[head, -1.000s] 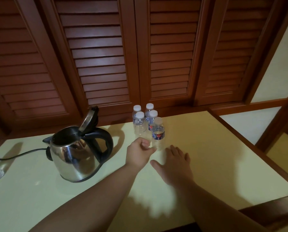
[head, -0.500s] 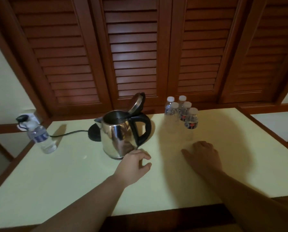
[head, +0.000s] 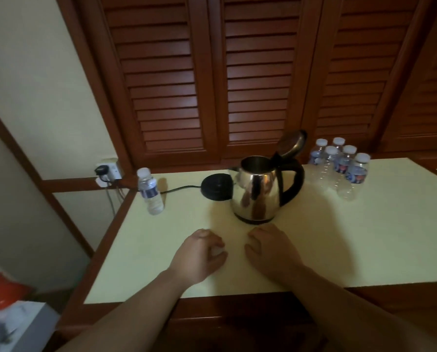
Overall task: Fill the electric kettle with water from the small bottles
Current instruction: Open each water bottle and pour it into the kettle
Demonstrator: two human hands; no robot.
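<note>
A steel electric kettle (head: 259, 190) with a black handle stands on the pale yellow table (head: 364, 237), its lid tipped open. It sits beside its black round base (head: 216, 186), not on it. Several small capped water bottles (head: 344, 165) cluster at the back right of the table. One more small bottle (head: 150, 191) stands alone at the back left. My left hand (head: 199, 257) rests on the table in front of the kettle, fingers loosely curled and holding nothing. Next to it, my right hand (head: 270, 250) lies flat and empty, just short of the kettle's foot.
The base's cord runs left to a wall socket (head: 108, 171). Brown louvered doors (head: 237, 85) stand right behind the table. The table's left edge drops to the floor, where an orange and white object (head: 6, 308) lies.
Both hands have drawn back from the bottle cluster to the table in front of the kettle. My view has swung left, bringing the socket and the lone bottle into sight.
</note>
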